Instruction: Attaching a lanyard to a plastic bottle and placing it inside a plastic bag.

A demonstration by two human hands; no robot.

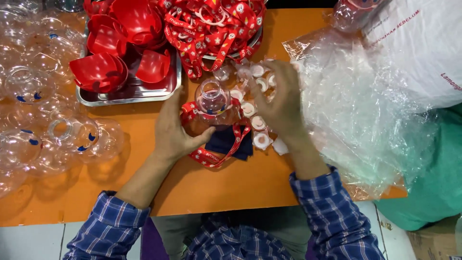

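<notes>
Head view shows left hand (174, 129) clamped around a light, stiff, slippery clear bottle (212, 107), best gripped at its belly, while right hand (280, 102), fingers curled, touches small caps (260, 126).

Clear bottle with red strap, beside a heap of small white caps

The clear plastic bottle (213, 103) stands upright on the orange table, mouth open, a red printed strap (216, 153) ringing its neck and looping toward the table edge over a dark blue cloth. The white round caps (255, 107) lie scattered just right of it, some in clear wrapping.
</notes>
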